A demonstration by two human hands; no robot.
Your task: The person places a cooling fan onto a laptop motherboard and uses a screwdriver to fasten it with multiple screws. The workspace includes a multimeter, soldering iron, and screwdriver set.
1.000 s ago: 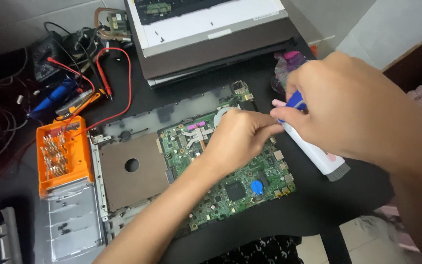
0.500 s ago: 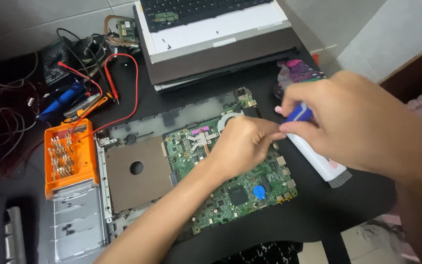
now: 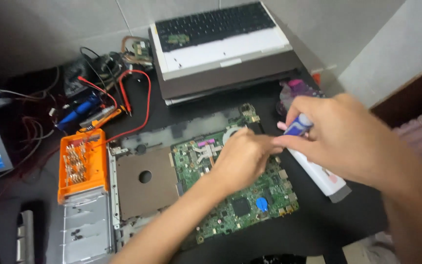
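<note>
Black tabletop, matte, cluttered toward its far and left edges.

Far edge: closed grey-brown laptop with a detached keyboard deck lying flat on top, dark keys, pale palm rest.

Centre: stripped laptop base, dull metal plate with a round hole. Seated in its right half, a green circuit board, dense with small chips, a blue round cell near its near-right corner.

Left of the base: orange bit case, lid open, rows of small metal bits. Beyond it, a tangle of red and black test leads near the far-left corner.

Right of the board: white tube, grey cap, long axis running from the far side toward the near-right edge of the tabletop.

Left hand rests knuckles-up on the board's far-right part, fingers curled shut and pinched on something too small to make out. Right hand hovers just right of it, fingers closed around a small blue-and-white applicator, smooth plastic, long axis tilted, lower tip aimed left and down toward the left fingertips. The two hands nearly touch there; the right hand is the nearer to the applicator's working point, which lies over the board's far-right edge beside the fan cut-out.
</note>
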